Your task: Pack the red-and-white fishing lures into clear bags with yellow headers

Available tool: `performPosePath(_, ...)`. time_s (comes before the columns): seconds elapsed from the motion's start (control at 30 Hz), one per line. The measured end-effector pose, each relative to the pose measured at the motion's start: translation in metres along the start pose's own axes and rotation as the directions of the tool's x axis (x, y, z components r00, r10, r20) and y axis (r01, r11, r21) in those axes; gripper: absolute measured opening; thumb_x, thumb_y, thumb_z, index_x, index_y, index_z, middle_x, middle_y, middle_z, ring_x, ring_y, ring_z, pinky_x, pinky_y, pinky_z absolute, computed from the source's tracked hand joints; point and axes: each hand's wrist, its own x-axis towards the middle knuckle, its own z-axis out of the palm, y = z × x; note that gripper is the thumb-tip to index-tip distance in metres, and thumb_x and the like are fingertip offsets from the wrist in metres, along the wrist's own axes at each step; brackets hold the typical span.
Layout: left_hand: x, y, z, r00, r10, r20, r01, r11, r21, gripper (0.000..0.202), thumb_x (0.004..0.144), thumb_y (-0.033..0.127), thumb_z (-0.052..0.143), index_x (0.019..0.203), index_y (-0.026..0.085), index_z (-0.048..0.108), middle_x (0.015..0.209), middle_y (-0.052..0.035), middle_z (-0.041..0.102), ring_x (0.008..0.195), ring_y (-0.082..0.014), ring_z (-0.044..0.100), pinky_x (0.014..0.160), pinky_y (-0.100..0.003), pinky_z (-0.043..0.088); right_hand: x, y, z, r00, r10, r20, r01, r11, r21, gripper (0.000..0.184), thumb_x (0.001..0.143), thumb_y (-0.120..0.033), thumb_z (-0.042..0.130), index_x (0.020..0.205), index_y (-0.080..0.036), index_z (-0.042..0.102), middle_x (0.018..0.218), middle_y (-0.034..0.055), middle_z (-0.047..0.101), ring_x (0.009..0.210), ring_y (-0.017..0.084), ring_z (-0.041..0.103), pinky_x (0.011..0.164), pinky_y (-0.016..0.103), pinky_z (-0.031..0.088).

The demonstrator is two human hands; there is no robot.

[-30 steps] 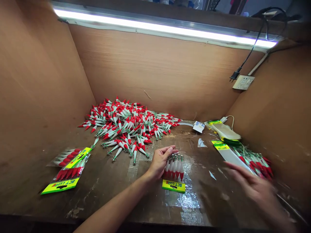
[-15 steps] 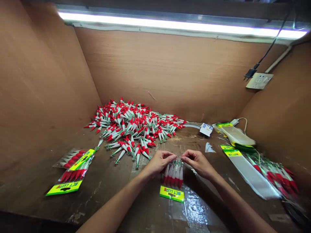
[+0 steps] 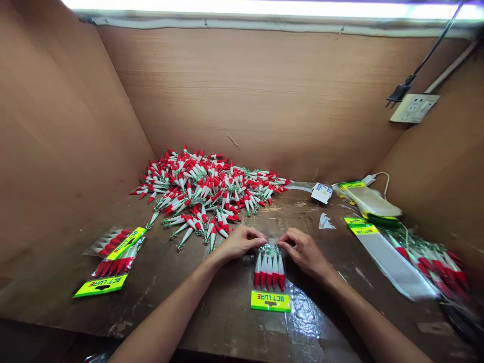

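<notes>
A clear plastic bag of fishing lures (image 3: pixel 269 269) lies flat in front of me, its yellow-green header card toward me. Several red-and-white lures sit side by side inside, red ends near the card and green hooks at the far end. My left hand (image 3: pixel 242 242) pinches the far left corner of the bag between thumb and fingers. At the far right corner, my right hand (image 3: pixel 302 248) pinches the bag's edge in the same way. The fingertips of both hands cover the corners.
A large pile of loose lures (image 3: pixel 212 184) lies at the back left. Two filled packs (image 3: pixel 109 264) overlap at left. Empty bags (image 3: pixel 393 262) and more bagged lures (image 3: pixel 440 269) lie at right. A plug (image 3: pixel 399 94) hangs by the wall socket (image 3: pixel 415 108).
My view has tilted slightly downward. The bag now lies straighter and flatter, with its lures showing more clearly. Both hands remain at its far corners.
</notes>
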Motion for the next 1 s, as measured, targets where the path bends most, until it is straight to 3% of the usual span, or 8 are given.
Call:
performPosePath(0.17, -0.001, 0.0, -0.001, 0.989, 0.0, 0.151, -0.005, 0.999, 0.033, 0.049, 0.074, 0.04, 0.08, 0.115, 0.015, 0.074, 0.111, -0.0114, 0.075, 0.095, -0.0231, 0.068, 0.083, -0.031, 0.05, -0.002, 0.005, 0.004, 0.995, -0.091, 0.026, 0.093, 0.994, -0.065, 0.015, 0.096, -0.026, 0.059, 0.083, -0.02, 0.065, 0.083, 0.0027, 0.064, 0.08, 0.018, 0.058, 0.072, 0.028, 0.041)
performPosePath(0.33, 0.003, -0.012, 0.007, 0.997, -0.012, 0.073, 0.002, 0.992, 0.13, 0.036, 0.078, 0.037, 0.072, 0.103, 0.011, 0.078, 0.097, -0.0115, 0.078, 0.082, -0.0221, 0.069, 0.073, -0.029, 0.05, -0.003, 0.01, 0.006, 0.992, -0.113, 0.051, 0.115, 0.992, -0.041, 0.014, 0.096, -0.026, 0.059, 0.084, -0.02, 0.065, 0.082, 0.0021, 0.064, 0.08, 0.017, 0.059, 0.072, 0.027, 0.041)
performPosePath(0.57, 0.003, -0.018, 0.009, 0.999, 0.03, 0.02, -0.034, 0.971, 0.236, 0.032, 0.076, 0.03, 0.069, 0.1, 0.011, 0.078, 0.092, -0.0099, 0.078, 0.082, -0.0224, 0.07, 0.071, -0.027, 0.05, 0.004, 0.004, 0.014, 0.988, 0.049, 0.148, -0.052, 0.999, 0.017, 0.015, 0.093, -0.03, 0.061, 0.097, -0.02, 0.073, 0.093, 0.0039, 0.072, 0.084, 0.019, 0.065, 0.076, 0.028, 0.045)
performPosePath(0.7, -0.003, -0.013, 0.011, 0.997, 0.063, 0.033, -0.07, 0.952, 0.298, 0.031, 0.081, 0.031, 0.063, 0.1, 0.012, 0.078, 0.09, -0.0084, 0.078, 0.081, -0.0221, 0.07, 0.071, -0.028, 0.05, 0.006, 0.002, 0.016, 0.991, -0.001, 0.137, 0.006, 0.999, -0.035, 0.012, 0.089, -0.028, 0.065, 0.085, -0.02, 0.073, 0.084, 0.0029, 0.07, 0.082, 0.019, 0.063, 0.074, 0.028, 0.044)
performPosePath(0.77, -0.007, -0.009, 0.012, 0.996, 0.075, 0.049, -0.087, 0.944, 0.318, 0.034, 0.08, 0.033, 0.067, 0.106, 0.014, 0.077, 0.094, -0.0074, 0.078, 0.085, -0.0234, 0.07, 0.077, -0.03, 0.05, 0.004, 0.004, 0.017, 0.993, -0.051, 0.103, 0.059, 0.996, -0.069, 0.015, 0.091, -0.028, 0.064, 0.08, -0.02, 0.071, 0.081, 0.0029, 0.067, 0.081, 0.019, 0.061, 0.073, 0.028, 0.043)
performPosePath(0.9, -0.019, -0.002, 0.016, 0.987, 0.122, 0.106, -0.155, 0.902, 0.403, 0.061, 0.067, 0.033, 0.084, 0.125, 0.023, 0.069, 0.118, -0.0069, 0.073, 0.107, -0.0291, 0.067, 0.096, -0.036, 0.047, -0.002, 0.009, 0.015, 0.995, -0.075, 0.067, 0.08, 0.993, -0.084, 0.021, 0.094, -0.034, 0.062, 0.082, -0.02, 0.072, 0.079, 0.0037, 0.065, 0.079, 0.019, 0.06, 0.072, 0.028, 0.044)
performPosePath(1.0, -0.03, -0.003, 0.019, 0.974, 0.188, 0.128, -0.226, 0.851, 0.475, 0.05, 0.077, 0.031, 0.079, 0.125, 0.029, 0.069, 0.125, -0.0055, 0.071, 0.12, -0.0292, 0.062, 0.105, -0.038, 0.041, -0.004, 0.008, 0.009, 0.993, -0.073, 0.093, 0.08, 0.994, -0.076, 0.024, 0.096, -0.037, 0.059, 0.089, -0.021, 0.076, 0.082, 0.0046, 0.066, 0.081, 0.019, 0.061, 0.073, 0.029, 0.045)
